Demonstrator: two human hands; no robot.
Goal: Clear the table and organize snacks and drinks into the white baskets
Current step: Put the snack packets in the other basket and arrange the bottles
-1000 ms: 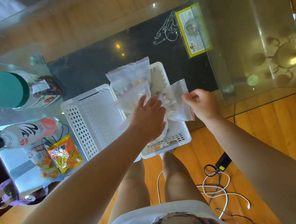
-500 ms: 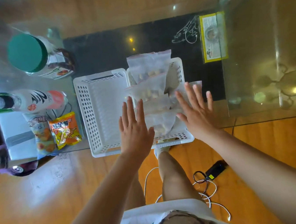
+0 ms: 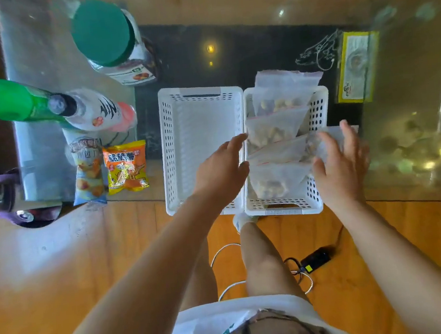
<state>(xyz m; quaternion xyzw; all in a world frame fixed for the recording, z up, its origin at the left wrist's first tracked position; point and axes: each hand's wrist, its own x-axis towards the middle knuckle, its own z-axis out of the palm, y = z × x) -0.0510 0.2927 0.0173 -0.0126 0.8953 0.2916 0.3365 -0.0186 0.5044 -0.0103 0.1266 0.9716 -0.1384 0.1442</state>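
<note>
White baskets, 2, side by side on the glass surface [image 3: 409, 87], long axes running away from the person. Right basket [image 3: 319, 107]: holds about 5 clear zip bags [image 3: 275, 128] of snacks, stacked along its length. Left basket [image 3: 200, 141]: holds nothing.

Left hand [image 3: 221, 170]: over the shared rims, fingers loosely spread, holding nothing. Right hand [image 3: 340, 163]: fingers apart, resting over the right basket's right rim, touching a bag's edge; not clamped.

Loose items, all well to the left of the left hand, so that hand is nearer: snack packets, 2, orange [image 3: 126, 167] and pale blue [image 3: 87, 175], lying flat, long axes pointing away; bottles, 2, green [image 3: 8, 103] and white [image 3: 96, 111], upright; jar with green lid [image 3: 107, 37], 1. Judged next: a leftward reach for these, into the left basket.
</note>
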